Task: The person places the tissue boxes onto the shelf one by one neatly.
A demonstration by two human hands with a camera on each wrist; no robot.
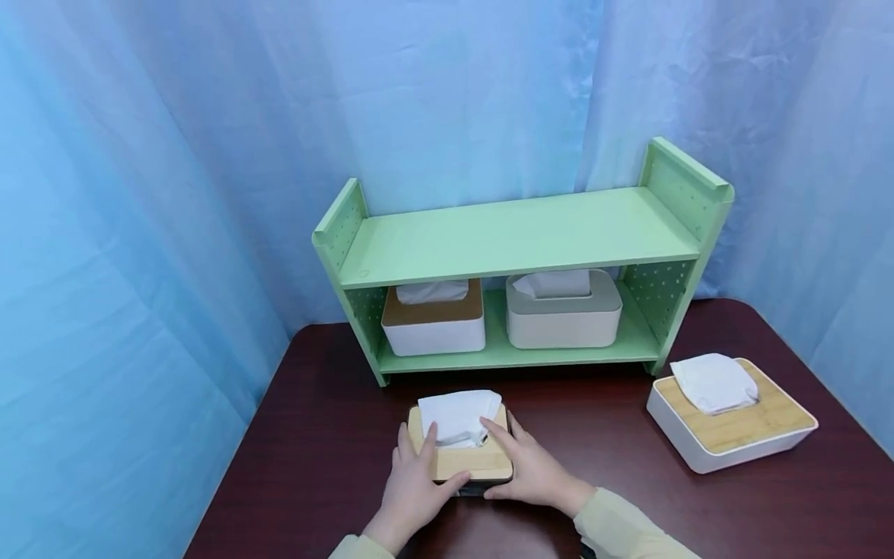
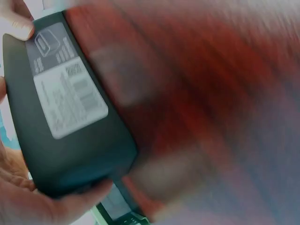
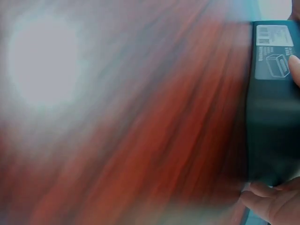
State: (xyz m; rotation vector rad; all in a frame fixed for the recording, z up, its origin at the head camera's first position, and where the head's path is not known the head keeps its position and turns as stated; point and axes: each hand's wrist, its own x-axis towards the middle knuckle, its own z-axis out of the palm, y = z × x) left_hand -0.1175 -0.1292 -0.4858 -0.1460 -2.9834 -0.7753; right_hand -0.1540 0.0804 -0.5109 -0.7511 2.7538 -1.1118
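Note:
A black tissue box (image 1: 476, 464) with a pale wooden lid and a white tissue sticking out of its slot is at the table's front middle. My left hand (image 1: 414, 483) grips its left side, thumb along the near side. From the right, my right hand (image 1: 532, 467) holds the opposite side, its forefinger reaching over the lid to the tissue. A printed label (image 2: 75, 96) shows on the box's black side in the left wrist view, and the same black side (image 3: 272, 112) appears in the right wrist view. Whether the box touches the table I cannot tell.
Behind the hands stands a green two-tier shelf (image 1: 531, 237). On its lower tier sit a brown-lidded tissue box (image 1: 434, 337) and a grey-lidded one (image 1: 563, 329). A white tissue box with a wooden lid (image 1: 775, 411) lies on the dark red table (image 1: 293, 466) at right.

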